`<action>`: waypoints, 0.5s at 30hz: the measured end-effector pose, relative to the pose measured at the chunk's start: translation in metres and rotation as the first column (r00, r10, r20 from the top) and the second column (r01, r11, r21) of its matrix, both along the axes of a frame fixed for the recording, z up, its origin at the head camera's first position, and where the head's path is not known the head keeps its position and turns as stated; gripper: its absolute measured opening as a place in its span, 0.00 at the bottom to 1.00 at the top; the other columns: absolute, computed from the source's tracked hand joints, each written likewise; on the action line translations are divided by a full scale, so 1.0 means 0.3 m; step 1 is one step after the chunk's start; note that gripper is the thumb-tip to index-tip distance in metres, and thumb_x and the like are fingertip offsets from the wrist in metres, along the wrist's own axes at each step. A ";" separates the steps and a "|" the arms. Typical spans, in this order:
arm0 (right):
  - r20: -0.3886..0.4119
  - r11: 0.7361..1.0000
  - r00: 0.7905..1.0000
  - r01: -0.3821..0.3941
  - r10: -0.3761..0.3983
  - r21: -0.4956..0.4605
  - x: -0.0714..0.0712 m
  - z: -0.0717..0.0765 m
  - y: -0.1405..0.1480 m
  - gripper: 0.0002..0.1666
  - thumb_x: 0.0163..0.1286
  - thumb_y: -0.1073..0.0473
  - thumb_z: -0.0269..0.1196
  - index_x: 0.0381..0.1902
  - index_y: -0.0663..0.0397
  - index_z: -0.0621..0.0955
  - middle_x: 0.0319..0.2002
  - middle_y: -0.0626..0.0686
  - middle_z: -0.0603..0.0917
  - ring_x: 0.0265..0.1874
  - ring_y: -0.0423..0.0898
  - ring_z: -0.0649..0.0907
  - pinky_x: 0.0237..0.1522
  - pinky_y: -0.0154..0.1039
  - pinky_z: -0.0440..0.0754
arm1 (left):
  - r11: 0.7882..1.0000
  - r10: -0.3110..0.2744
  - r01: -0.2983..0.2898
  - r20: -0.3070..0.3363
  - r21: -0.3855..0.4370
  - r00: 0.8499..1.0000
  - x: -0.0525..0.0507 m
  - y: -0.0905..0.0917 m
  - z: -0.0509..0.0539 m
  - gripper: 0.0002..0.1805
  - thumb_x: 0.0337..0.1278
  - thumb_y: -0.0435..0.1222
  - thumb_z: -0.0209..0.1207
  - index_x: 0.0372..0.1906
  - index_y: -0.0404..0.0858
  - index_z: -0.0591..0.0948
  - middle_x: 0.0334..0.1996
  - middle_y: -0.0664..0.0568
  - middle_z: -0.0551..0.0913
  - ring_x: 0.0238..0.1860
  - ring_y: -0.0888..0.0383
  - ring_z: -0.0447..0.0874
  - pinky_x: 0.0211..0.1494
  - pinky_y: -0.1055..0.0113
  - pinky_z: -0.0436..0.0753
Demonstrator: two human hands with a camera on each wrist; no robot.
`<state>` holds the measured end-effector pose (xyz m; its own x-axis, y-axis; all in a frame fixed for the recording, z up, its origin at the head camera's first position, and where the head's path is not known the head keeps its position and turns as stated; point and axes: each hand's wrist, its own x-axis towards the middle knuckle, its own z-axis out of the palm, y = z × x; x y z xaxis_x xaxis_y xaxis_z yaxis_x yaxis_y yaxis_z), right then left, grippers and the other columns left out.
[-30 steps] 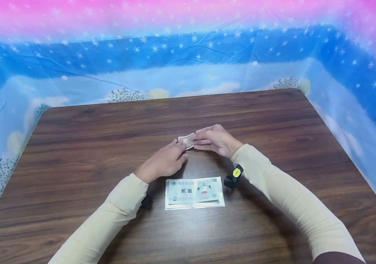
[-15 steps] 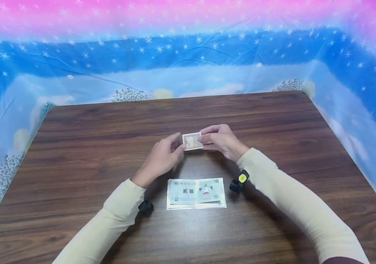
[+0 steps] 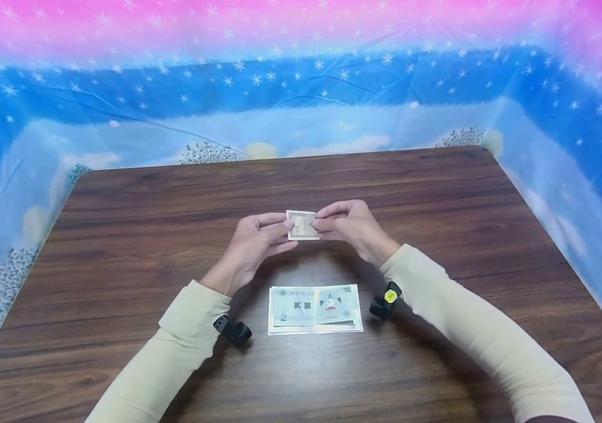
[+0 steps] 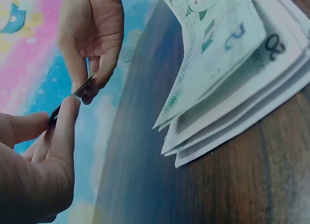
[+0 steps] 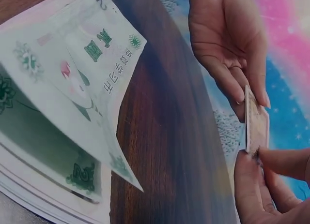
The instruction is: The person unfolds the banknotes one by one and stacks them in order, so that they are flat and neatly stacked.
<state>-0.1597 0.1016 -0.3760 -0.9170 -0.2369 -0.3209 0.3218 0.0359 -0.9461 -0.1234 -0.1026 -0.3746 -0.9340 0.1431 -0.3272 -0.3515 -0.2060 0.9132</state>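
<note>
Both hands hold a small brownish paper note (image 3: 302,226) with a pale border, raised above the table. My left hand (image 3: 250,241) pinches its left edge between thumb and fingers. At the opposite edge, the thumb and fingers of my right hand (image 3: 359,229) pinch it too. The right wrist view shows the small note (image 5: 256,118) nearly edge-on between the hands. Nearer to me lies a stack of play banknotes (image 3: 315,309), creased down the middle. Its top note is pale green with a 2 and a cartoon face; a 20 shows on a note (image 4: 273,52) beneath.
A dark wood-grain table (image 3: 147,235) extends around the hands. Behind it hangs a pink and blue cloth (image 3: 301,76) with snowflakes. A black wrist camera (image 3: 233,330) is on the left sleeve, and another black camera (image 3: 385,299) on the right.
My left hand, earlier laid over the note's left end, lifted off and now pinches that edge. The note turned from a slanted, bent pose to a flatter one. The stack stays in place.
</note>
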 end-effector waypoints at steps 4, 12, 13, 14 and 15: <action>-0.018 0.999 0.998 -0.052 0.052 0.005 0.017 0.002 0.001 0.22 0.61 0.66 0.74 0.51 0.71 0.81 0.49 0.64 0.83 0.40 0.49 0.88 0.52 0.45 0.87 | 0.999 -0.038 0.038 -0.010 0.013 0.999 0.000 0.001 -0.008 0.21 0.70 0.29 0.59 0.63 0.26 0.75 0.57 0.33 0.81 0.45 0.53 0.89 0.54 0.60 0.86; -0.069 0.988 0.988 -0.136 0.142 0.076 0.056 0.015 -0.015 0.33 0.55 0.58 0.80 0.54 0.65 0.78 0.49 0.62 0.84 0.46 0.54 0.86 0.54 0.50 0.86 | 0.992 -0.121 0.123 -0.059 0.019 0.991 0.008 0.009 -0.008 0.20 0.67 0.31 0.64 0.59 0.29 0.76 0.55 0.35 0.82 0.48 0.51 0.88 0.57 0.57 0.85; -0.077 0.986 0.986 -0.139 0.146 0.094 0.058 0.015 -0.017 0.33 0.54 0.57 0.80 0.54 0.64 0.79 0.49 0.61 0.84 0.46 0.53 0.86 0.54 0.49 0.86 | 0.992 -0.121 0.123 -0.063 0.018 0.991 0.009 0.011 -0.008 0.20 0.66 0.32 0.64 0.58 0.29 0.76 0.55 0.35 0.82 0.48 0.51 0.88 0.57 0.57 0.85; -0.086 0.984 0.985 -0.139 0.149 0.112 0.061 0.017 -0.018 0.33 0.53 0.56 0.81 0.53 0.63 0.79 0.49 0.60 0.84 0.47 0.53 0.86 0.53 0.48 0.86 | 0.993 -0.117 0.118 -0.065 0.018 0.991 0.009 0.011 -0.009 0.19 0.66 0.31 0.65 0.57 0.29 0.77 0.55 0.35 0.83 0.47 0.52 0.88 0.57 0.58 0.85; -0.093 0.982 0.984 -0.140 0.152 0.127 0.063 0.019 -0.018 0.33 0.53 0.55 0.81 0.52 0.63 0.80 0.49 0.59 0.84 0.47 0.52 0.86 0.53 0.46 0.86 | 0.993 -0.112 0.114 -0.066 0.018 0.991 0.009 0.011 -0.009 0.18 0.65 0.31 0.65 0.57 0.30 0.77 0.55 0.35 0.83 0.47 0.52 0.88 0.57 0.58 0.85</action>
<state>-0.1408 0.0963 -0.3704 -0.9046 -0.3363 -0.2619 0.2071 0.1902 -0.9597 -0.1207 -0.0993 -0.3773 -0.9306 0.2556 -0.2620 -0.3138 -0.1886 0.9306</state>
